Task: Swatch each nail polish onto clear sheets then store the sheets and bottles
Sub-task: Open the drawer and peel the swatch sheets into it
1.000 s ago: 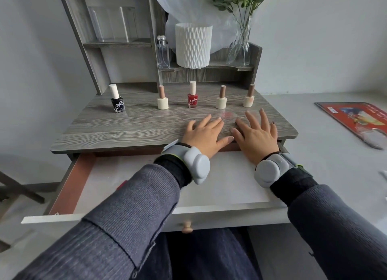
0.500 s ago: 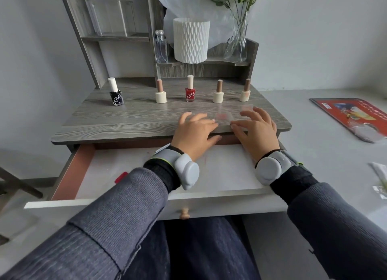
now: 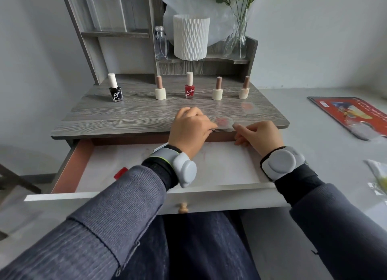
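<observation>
Ribbed grey sleeves (image 3: 117,223), black cuffs — grey-white wrist devices (image 3: 279,163).

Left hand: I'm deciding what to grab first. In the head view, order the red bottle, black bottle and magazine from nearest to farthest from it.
1. Red bottle, straight behind the left hand.
2. Black bottle, at the back left of the desk.
3. Magazine, far off to the right.

Bow emblems mark black bottle (image 3: 115,93) and red bottle (image 3: 189,90).
</observation>
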The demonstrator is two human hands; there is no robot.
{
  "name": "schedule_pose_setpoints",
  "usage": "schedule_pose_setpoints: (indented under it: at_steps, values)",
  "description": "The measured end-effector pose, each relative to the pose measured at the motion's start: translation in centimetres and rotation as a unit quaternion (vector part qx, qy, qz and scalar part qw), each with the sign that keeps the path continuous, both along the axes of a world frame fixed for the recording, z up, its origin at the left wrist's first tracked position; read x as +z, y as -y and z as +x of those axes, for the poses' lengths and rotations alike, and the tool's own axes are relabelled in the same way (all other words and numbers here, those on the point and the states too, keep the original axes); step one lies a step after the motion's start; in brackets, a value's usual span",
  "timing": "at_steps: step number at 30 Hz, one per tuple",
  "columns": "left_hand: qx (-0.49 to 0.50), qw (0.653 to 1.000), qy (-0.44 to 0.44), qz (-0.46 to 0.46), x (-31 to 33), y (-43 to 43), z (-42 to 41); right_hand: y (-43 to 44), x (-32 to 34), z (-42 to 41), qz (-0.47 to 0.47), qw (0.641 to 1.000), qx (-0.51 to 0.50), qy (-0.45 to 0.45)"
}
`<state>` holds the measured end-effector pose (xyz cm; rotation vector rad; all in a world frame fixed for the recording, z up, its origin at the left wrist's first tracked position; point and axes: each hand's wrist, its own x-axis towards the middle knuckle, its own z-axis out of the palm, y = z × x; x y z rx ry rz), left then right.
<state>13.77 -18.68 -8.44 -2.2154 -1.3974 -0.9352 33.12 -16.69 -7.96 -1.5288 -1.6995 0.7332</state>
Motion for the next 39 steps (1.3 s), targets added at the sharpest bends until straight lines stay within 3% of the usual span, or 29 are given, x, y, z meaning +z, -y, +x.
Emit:
schedule_pose_setpoints:
  at_steps: [3,6,13,18,22,26,29,39]
  values:
    - [-0.014,1.000,-0.007,0.018,-0.3,0.0,-0.3,0.2,-0.1,-0.2,-0.113,0.980,0.017,-0.162]
    - [-0.028,0.999,-0.014,0.030,-0.5,0.2,-0.6,0.4,0.1,-0.3,-0.176,0.952,0.021,-0.249]
    - [-0.052,0.998,0.008,0.037,-1.3,0.7,-1.2,0.6,0.3,-0.1,-0.212,0.943,0.057,-0.249]
    - [0.000,0.995,0.093,-0.047,-1.4,1.8,-1.6,0.6,-0.2,0.0,-0.224,0.944,0.058,-0.234]
    - [0.094,0.950,0.137,-0.265,-1.0,2.1,-1.4,0.4,-0.9,-0.2,-0.246,0.943,0.068,-0.215]
    - [0.074,0.840,0.285,-0.455,-1.9,1.5,-1.4,0.1,-1.4,-0.4,-0.250,0.946,0.077,-0.193]
    - [0.052,0.779,0.344,-0.521,-2.2,1.2,-0.9,-0.2,-1.7,-0.5,-0.246,0.950,0.083,-0.173]
    - [0.065,0.779,0.284,-0.556,-3.1,-0.3,-0.9,-2.3,-2.4,-1.1,-0.284,0.951,0.104,-0.064]
